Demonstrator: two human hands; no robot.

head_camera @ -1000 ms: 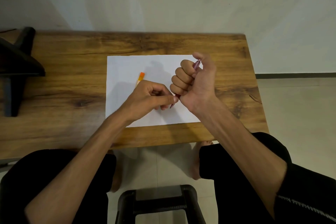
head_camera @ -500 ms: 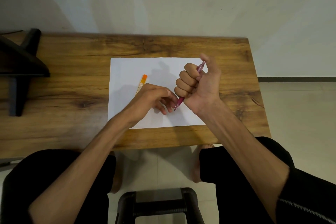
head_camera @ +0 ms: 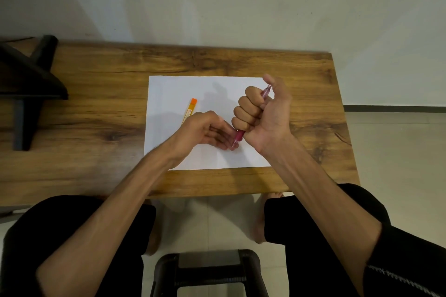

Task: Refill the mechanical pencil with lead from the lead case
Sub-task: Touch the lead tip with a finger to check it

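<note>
Since earlier: left hand (head_camera: 205, 129) opened, fingers loose at pencil tip, holding nothing | right hand (head_camera: 263, 113) fisted around mechanical pencil (head_camera: 239, 136) | lead case (head_camera: 190, 109) on paper (head_camera: 217, 89), beside left hand | risk: pressing tip may snap lead

One pink mechanical pencil (head_camera: 266, 90), one orange lead case (head_camera: 191, 107) and one white paper sheet (head_camera: 173, 94) are on view, with two hands, left hand (head_camera: 205, 130) and right hand (head_camera: 263, 113). One dark object (head_camera: 26, 84), perhaps a stand, sits on the wooden surface (head_camera: 96, 103).

Pencil (head_camera: 265, 91) barrel hidden inside right fist (head_camera: 263, 116)
</note>
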